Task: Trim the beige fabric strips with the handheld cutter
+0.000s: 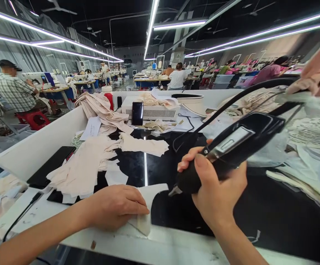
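Note:
My right hand (217, 184) is wrapped round a black corded hand tool (231, 140) with a silver plate on its side. Its pointed metal tip (174, 191) faces down and left, just right of a small cream fabric piece (146, 195). My left hand (116, 206), fingers together, holds that piece down at the front edge of the black tabletop, hiding part of it. Just beyond my left hand are a loose fabric scrap (115, 173) and a layered pile of cut cream fabric (77, 162). Another cream strip (145, 144) lies farther back.
A black cord (231, 99) loops from the tool to another hand (314, 75) at upper right. A phone (137, 113) leans against a vented white box (154, 110). A dark flat device (52, 165) lies left. Fabric bundles (311, 136) crowd the right side; white boards (38, 143) edge the table.

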### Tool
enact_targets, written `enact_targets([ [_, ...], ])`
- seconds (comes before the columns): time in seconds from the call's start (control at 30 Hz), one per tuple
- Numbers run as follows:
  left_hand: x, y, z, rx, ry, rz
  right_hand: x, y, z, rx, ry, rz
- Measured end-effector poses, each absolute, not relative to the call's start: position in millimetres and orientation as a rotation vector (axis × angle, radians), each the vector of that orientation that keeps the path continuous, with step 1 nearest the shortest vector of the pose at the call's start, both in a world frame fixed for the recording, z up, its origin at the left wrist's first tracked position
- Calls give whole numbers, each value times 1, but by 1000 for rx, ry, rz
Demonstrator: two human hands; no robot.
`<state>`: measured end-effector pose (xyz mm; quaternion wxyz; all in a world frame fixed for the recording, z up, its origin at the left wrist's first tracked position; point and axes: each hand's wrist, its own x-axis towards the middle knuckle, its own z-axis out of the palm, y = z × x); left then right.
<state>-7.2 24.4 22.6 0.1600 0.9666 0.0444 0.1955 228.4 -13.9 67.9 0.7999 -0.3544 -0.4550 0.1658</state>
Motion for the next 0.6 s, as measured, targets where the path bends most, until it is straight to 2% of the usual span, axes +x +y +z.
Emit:
enact_targets([
  [0.27, 38, 33, 16, 2965, 317, 796, 245, 13, 63, -787, -946, 310],
  [0.6, 57, 43, 3, 3140, 426, 602, 241, 17, 60, -774, -978, 338],
])
